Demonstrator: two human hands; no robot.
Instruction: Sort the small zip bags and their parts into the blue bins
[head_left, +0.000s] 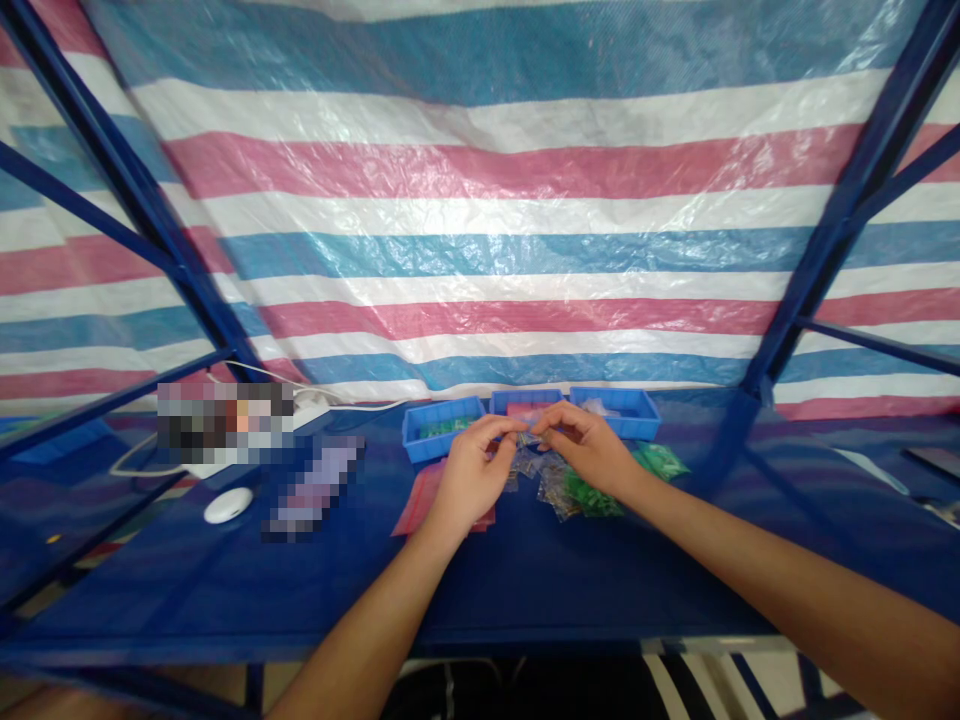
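Note:
My left hand (480, 468) is closed in a pinch, thumb and fingers meeting above the middle of the blue table. Facing it, my right hand (583, 447) also pinches, its fingertips almost touching those of the left. Whatever is between the fingertips is too small to make out. Below them lie small clear plastic bags (555, 488) with tiny metal-coloured pieces in them. A heap of green pieces (592, 497) sits partly under my right wrist. Pink sheets or bags (420, 497) lie partly hidden by my left hand.
Blue bins stand at the back: a left bin (420, 440) with green pieces, a middle bin (499, 398) with something pink, and a right bin (641, 420) with clear plastic. A green bag (664, 461) lies right; a white oval object (228, 506) and power strip (225, 459) lie left.

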